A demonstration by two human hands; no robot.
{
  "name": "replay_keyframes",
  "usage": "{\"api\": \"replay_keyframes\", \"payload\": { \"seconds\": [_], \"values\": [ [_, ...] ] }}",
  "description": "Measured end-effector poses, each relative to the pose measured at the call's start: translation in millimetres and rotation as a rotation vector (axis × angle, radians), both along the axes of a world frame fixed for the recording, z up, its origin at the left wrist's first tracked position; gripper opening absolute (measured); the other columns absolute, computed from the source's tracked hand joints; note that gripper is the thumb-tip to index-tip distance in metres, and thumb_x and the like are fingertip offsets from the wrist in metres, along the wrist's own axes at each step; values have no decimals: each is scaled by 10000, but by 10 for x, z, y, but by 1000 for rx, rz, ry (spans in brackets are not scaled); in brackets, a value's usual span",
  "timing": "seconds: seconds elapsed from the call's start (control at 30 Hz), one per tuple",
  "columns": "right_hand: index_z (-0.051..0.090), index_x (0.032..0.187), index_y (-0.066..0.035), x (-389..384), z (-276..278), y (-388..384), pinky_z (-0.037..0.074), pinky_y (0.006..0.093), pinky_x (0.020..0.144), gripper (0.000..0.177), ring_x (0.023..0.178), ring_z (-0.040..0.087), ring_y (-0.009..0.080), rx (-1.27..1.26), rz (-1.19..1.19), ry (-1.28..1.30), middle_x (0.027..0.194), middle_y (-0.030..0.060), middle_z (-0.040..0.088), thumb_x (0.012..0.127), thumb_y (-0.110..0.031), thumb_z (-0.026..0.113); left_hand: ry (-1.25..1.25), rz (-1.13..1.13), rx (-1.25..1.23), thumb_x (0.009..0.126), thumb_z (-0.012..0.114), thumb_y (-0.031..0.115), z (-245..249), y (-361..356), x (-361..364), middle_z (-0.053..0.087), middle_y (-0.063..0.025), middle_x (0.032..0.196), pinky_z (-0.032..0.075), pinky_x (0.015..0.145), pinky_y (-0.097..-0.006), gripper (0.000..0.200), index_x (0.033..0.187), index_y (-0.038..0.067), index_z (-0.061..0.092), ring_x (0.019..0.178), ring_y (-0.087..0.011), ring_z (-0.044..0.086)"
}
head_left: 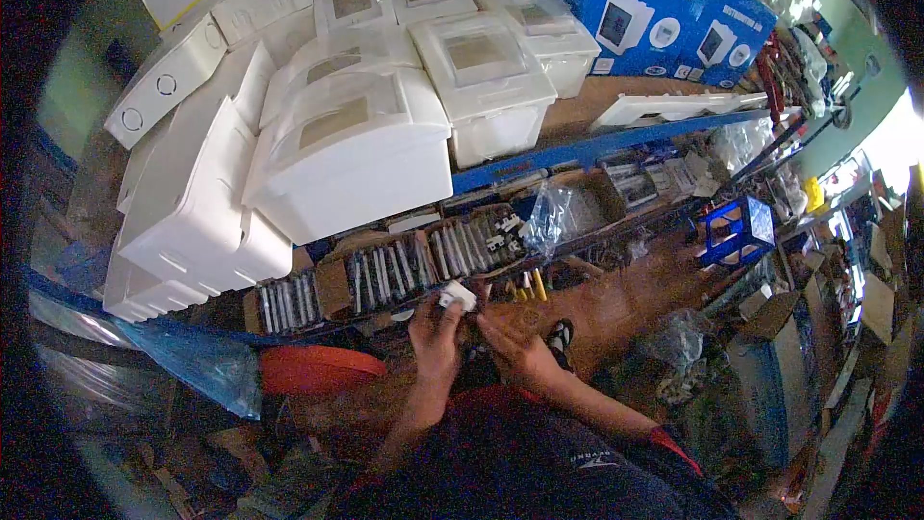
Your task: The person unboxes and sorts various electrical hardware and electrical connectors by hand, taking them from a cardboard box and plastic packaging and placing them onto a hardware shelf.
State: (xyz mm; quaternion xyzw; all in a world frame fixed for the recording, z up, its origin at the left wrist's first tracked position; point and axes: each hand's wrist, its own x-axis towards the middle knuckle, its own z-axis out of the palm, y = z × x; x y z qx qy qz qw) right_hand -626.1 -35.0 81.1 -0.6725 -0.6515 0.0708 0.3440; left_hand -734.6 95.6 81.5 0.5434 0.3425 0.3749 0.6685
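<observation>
My left hand (436,335) pinches a small white plastic piece (458,297) between thumb and fingers, just in front of the lower shelf. Close beside it on the right is my right hand (518,349), its fingers drawn together and pointing toward the piece. Whether those fingers hold anything is too dark to make out. Beyond the hands, cardboard boxes (332,291) hold rows of thin wrapped packs. Small white parts (504,231) lie on top of the packs in one box.
White plastic enclosures (356,159) crowd the blue-edged upper shelf (539,156), with blue printed cartons (664,14) behind. A red round tub (322,369) stands low on the left. A blue stool (736,233), plastic bags (679,342) and cardboard boxes (770,376) are on the right.
</observation>
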Motion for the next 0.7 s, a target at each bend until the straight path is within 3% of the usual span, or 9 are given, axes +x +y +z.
{"api": "replay_keyframes", "payload": {
  "seconds": [0.03, 0.1, 0.2, 0.3, 0.4, 0.47, 0.53, 0.67, 0.7],
  "values": [
    [424, 1285, -58, -89, -22, -56, 423, 421, 919, 498, 1131, 493, 358, -67, 58, 114, 1291, 190, 453, 819, -132, 582, -177, 8, -188, 799, 664, 98, 97, 54, 8, 629, -73, 958, 470, 744, -276, 319, 1082, -7, 561, 860, -142, 592],
    [484, 1227, -3, -244, 1, -130, 375, 420, 973, 478, 1172, 462, 338, -202, 183, 341, 1260, 207, 473, 768, -30, 614, -131, -33, -107, 801, 667, 109, 222, 161, 10, 629, -71, 952, 472, 739, -271, 328, 1086, -10, 556, 857, -143, 595],
    [555, 1156, -65, -86, 170, -20, 469, 381, 845, 381, 1034, 571, 302, -68, -58, 207, 1167, 167, 564, 791, -126, 646, -8, -73, 40, 783, 685, 82, 338, 214, -9, 630, -75, 957, 475, 735, -263, 350, 1089, -17, 548, 859, -134, 597],
    [612, 1057, -58, 94, 372, -6, 501, 345, 750, 337, 901, 622, 282, -15, -277, 601, 1021, 130, 631, 738, -112, 707, -12, -120, 50, 770, 687, 47, 350, 214, -22, 626, -80, 978, 479, 738, -259, 342, 1081, -11, 556, 863, -131, 593],
    [617, 955, -11, 180, 592, 56, 502, 339, 776, 289, 894, 627, 230, 241, -369, 497, 984, 120, 643, 688, -42, 726, 61, -133, 5, 764, 679, 16, 324, 99, -34, 617, -98, 1015, 483, 747, -256, 322, 1067, 2, 571, 881, -141, 593],
    [605, 904, -8, 157, 575, 209, 479, 341, 794, 259, 889, 608, 214, 293, -278, 404, 971, 115, 633, 683, -50, 734, 334, -191, 855, 759, 674, 14, 261, 18, -69, 606, -121, 1045, 482, 793, -293, 365, 1102, -20, 554, 914, -166, 586],
    [602, 890, -10, 147, 513, 358, 464, 333, 804, 255, 890, 597, 208, 289, -196, 228, 965, 113, 630, 679, -57, 739, 259, -259, 658, 760, 668, 19, 206, -11, -67, 608, -125, 1044, 478, 813, -309, 378, 1114, -30, 545, 927, -174, 583],
    [608, 897, -19, 148, 310, 395, 456, 270, 729, 220, 826, 561, 120, 24, -220, 982, 921, 62, 620, 752, -136, 723, 301, -454, 325, 749, 698, 244, 453, 104, -140, 621, -135, 1068, 456, 855, -343, 413, 1091, 41, 590, 960, -233, 605],
    [608, 906, -18, 155, 260, 411, 455, 246, 701, 216, 828, 543, 90, 5, -257, 1001, 897, 30, 611, 772, -152, 712, 286, -460, 300, 756, 695, 230, 410, 86, -173, 624, -134, 1059, 464, 846, -336, 392, 1083, 39, 595, 948, -232, 609]
  ]
}}
